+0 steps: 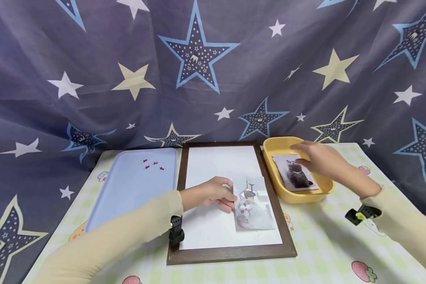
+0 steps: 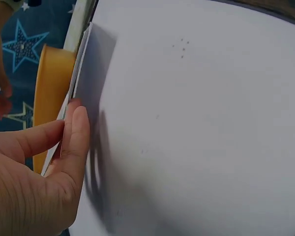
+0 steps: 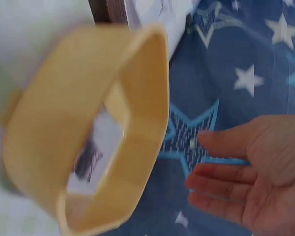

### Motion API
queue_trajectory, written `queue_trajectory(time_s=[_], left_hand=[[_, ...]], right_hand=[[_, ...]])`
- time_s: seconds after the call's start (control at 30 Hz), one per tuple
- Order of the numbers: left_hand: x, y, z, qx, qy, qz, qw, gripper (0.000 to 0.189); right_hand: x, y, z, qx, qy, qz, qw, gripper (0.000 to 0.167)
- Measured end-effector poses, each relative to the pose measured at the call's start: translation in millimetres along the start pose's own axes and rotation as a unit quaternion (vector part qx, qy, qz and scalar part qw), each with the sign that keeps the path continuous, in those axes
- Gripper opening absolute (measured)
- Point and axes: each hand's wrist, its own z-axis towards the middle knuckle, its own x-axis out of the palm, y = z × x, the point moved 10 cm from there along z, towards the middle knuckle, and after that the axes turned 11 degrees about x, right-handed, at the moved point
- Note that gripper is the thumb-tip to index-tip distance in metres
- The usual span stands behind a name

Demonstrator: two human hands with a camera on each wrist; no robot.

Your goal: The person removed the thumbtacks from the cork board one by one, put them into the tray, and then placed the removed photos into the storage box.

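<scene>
Over the framed white board (image 1: 206,232), my left hand (image 1: 216,193) pinches the left edge of a photo (image 1: 253,215) showing a fluffy grey-white animal. The left wrist view shows this photo (image 2: 80,66) nearly edge-on between thumb and fingers, casting a shadow on the board. My right hand (image 1: 317,157) hovers over the far side of a yellow basin (image 1: 298,197), holding nothing. Its fingers are loosely extended in the right wrist view, apart from the basin (image 3: 137,162). Inside the basin lies a photo of a dark grey cat (image 1: 299,175).
A light blue tray (image 1: 135,189) stands left of the board, with several red push pins (image 1: 155,163) on it. A checked cloth (image 1: 326,244) covers the table. Behind everything hangs a dark star-patterned curtain (image 1: 234,79). Small dark marks (image 2: 183,49) dot the board.
</scene>
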Motion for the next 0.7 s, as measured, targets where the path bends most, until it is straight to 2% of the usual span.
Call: queue_trajectory(time_s=[0.2, 0.33, 0.43, 0.53, 0.7], left_hand=[[-22.3, -19.8, -3.5, 0.009, -0.024, 0.0, 0.9997, 0.034], [-37.1, -35.2, -5.6, 0.022, -0.035, 0.009, 0.9991, 0.037], [-45.6, -47.9, -4.1, 0.028, -0.043, 0.014, 0.9986, 0.04], [-50.4, -59.8, -1.1, 0.029, -0.051, 0.017, 0.9981, 0.042], [-48.3, -75.6, 8.6, 0.029, -0.053, 0.011, 0.9981, 0.045]], right_hand=[[10, -61, 11.3, 0.092, 0.075, 0.019, 0.9928, 0.036], [18, -90, 11.1, 0.128, 0.106, 0.044, 0.9851, 0.039], [25, -109, 9.5, 0.159, 0.133, 0.082, 0.975, 0.042], [37, -124, 5.4, 0.191, 0.18, 0.142, 0.9546, 0.046], [55, -138, -3.9, 0.227, 0.248, 0.234, 0.9124, 0.053]])
